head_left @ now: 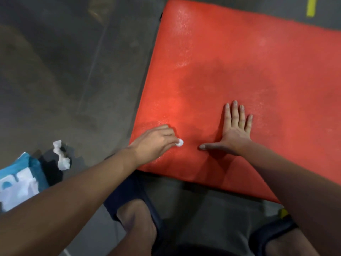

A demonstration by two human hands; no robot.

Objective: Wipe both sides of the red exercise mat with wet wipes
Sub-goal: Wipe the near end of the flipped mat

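A person kneels at the red exercise mat lying on the concrete floor, left hand pinching a balled wet wipe, right hand spread flat. So small a wad risks leaving streaks and unwiped patches.

The grey concrete floor looks dull, with faint pale streaks. A strip of yellow tape lies on it, far right. Near the bottom edge, a bare knee shows under dark shorts.
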